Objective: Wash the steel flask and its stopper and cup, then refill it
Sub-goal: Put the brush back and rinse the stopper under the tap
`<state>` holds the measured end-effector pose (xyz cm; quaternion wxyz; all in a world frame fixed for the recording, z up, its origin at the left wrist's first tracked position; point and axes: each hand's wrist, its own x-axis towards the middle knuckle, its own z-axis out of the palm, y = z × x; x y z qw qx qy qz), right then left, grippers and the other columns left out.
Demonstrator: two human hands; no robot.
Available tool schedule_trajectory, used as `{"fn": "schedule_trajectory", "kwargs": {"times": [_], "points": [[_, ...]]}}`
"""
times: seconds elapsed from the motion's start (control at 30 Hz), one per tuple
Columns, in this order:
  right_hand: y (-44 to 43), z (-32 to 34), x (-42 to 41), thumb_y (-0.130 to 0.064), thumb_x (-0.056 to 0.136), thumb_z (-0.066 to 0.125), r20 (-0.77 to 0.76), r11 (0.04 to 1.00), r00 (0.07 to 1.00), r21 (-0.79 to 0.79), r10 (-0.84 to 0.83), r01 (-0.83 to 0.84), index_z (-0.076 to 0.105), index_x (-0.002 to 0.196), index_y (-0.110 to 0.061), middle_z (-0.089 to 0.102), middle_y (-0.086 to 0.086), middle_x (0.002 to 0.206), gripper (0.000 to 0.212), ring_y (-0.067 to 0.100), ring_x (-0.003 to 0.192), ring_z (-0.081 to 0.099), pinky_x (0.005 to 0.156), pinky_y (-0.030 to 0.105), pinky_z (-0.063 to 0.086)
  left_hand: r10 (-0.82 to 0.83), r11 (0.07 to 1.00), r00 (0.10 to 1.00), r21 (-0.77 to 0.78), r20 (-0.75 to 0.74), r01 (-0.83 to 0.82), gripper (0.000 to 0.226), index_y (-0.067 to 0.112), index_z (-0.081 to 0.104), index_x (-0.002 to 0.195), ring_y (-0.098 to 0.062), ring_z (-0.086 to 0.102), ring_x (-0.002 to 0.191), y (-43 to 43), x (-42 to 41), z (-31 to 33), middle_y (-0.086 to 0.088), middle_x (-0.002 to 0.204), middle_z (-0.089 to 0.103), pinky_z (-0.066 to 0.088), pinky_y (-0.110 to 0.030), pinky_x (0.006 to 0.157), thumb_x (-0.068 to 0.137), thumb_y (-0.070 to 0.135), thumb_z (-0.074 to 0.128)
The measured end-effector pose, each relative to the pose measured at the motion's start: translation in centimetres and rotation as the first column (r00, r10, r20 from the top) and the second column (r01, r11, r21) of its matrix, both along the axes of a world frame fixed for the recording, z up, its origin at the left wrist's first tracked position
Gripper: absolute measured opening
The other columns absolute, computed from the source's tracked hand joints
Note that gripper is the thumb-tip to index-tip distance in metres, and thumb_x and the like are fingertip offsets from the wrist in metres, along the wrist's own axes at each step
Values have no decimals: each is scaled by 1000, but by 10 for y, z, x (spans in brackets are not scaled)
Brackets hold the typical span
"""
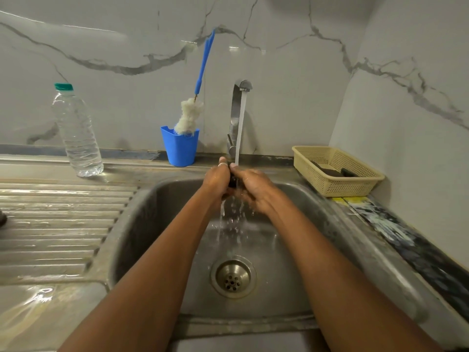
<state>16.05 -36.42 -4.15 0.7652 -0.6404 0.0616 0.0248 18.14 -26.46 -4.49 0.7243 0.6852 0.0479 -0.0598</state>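
Note:
Both my hands meet over the steel sink point(157, 224), right under the running tap point(239, 107). My left hand point(217, 177) and my right hand point(251, 185) hold a small dark object point(232, 180) between them, most likely the flask's stopper. Only a sliver of it shows between the fingers. The water stream hits it and splashes down toward the drain point(233, 276). The steel flask and its cup are not in view.
A clear water bottle point(77, 133) with a green cap stands on the wet draining board at the left. A blue cup point(179, 147) holding a bottle brush point(195, 105) sits behind the sink. A beige basket point(336, 171) with dark items is at the right.

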Motion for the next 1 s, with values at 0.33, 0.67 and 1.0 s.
{"fn": "schedule_trajectory", "kwargs": {"times": [0.33,0.67,1.0], "points": [[-19,2,-1,-13,100,62,33,998,998,-28,-51,52,63,129,-11,64,17,121,29,27,108,69,81,34,63,-66,995,997,75,28,64,21,5,70,109,-26,69,88,10,1,-5,-18,99,74,58,-34,81,102,16,54],[-21,6,-8,16,86,55,37,994,997,-85,68,-65,69,117,-20,58,17,118,49,33,105,67,86,38,62,34,999,999,-5,-8,-34,20,6,68,109,-22,74,85,15,0,-4,-15,96,75,63,-33,77,102,23,60],[-18,-3,0,-6,88,75,44,987,999,-161,14,-6,68,106,-2,72,18,110,20,28,102,71,90,37,60,34,991,999,-127,-38,-39,23,1,61,121,-30,73,95,16,-4,-3,-20,109,70,64,-43,81,101,11,57]]}}
